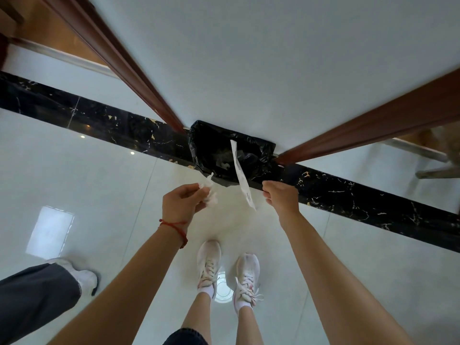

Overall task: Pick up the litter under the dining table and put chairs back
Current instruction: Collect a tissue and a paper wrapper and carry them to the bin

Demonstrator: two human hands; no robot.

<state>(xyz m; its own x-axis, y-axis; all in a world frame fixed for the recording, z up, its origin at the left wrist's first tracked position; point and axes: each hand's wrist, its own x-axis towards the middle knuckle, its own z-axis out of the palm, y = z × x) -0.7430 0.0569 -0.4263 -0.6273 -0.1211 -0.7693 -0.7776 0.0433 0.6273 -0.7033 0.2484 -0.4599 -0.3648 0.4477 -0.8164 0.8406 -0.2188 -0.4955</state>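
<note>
The left hand (183, 204) pinches crumpled tissue (211, 194); the right hand (281, 195), fingers curled, hangs beside a paper strip (241, 174) over the black-lined bin (231, 155) just ahead. Litter disposal underway; next, the tissue needs dropping in.

Left hand (183, 204) pinching crumpled tissue (210, 192), paper strip (242, 175) seemingly airborne over black-lined bin (224, 153)

A glossy pale tiled floor (104, 185) is crossed by a black marble band (94, 115) with gold veining. Red-brown wooden door frames (129, 66) flank a white wall (261, 58). Near the floor's lower left edge stands another person's dark trouser leg (37, 295) and white shoe (84, 277).
</note>
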